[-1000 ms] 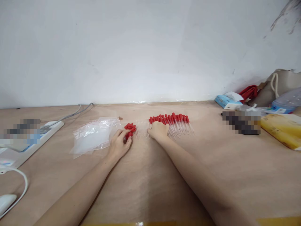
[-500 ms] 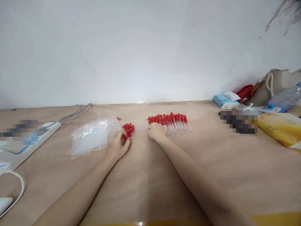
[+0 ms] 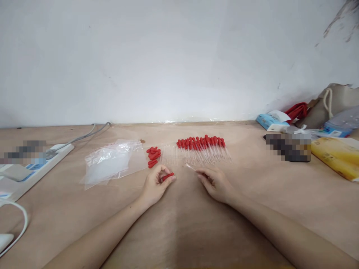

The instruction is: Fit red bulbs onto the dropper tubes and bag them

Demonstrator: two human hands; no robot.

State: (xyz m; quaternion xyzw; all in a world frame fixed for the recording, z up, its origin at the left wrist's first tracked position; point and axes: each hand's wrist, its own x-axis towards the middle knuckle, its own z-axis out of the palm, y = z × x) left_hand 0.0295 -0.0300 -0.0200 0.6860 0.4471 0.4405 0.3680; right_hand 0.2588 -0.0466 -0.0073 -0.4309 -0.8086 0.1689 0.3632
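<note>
My left hand (image 3: 159, 184) is closed on a red rubber dropper bulb (image 3: 168, 176), pinched between thumb and fingers. In my right hand (image 3: 214, 183) is a thin clear dropper tube (image 3: 190, 167), its free end pointing up and left, apart from the bulb. Beyond my left hand lies a small pile of loose red bulbs (image 3: 153, 156). A row of bare clear tubes (image 3: 169, 153) lies just right of that pile. Farther right, several droppers with red bulbs (image 3: 207, 144) on their tubes lie side by side, bulbs toward the wall.
Clear plastic zip bags (image 3: 112, 162) lie left of the bulbs. A white power strip (image 3: 36, 168) with cables is at far left. On the right are a dark blurred-out object (image 3: 300, 155), a yellow pack (image 3: 336, 155), a blue tissue pack (image 3: 270, 122) and a plastic bottle (image 3: 340, 121).
My left hand has come away from the pile toward me with a red bulb. My right hand has moved back and right from the tubes, holding one clear tube.
</note>
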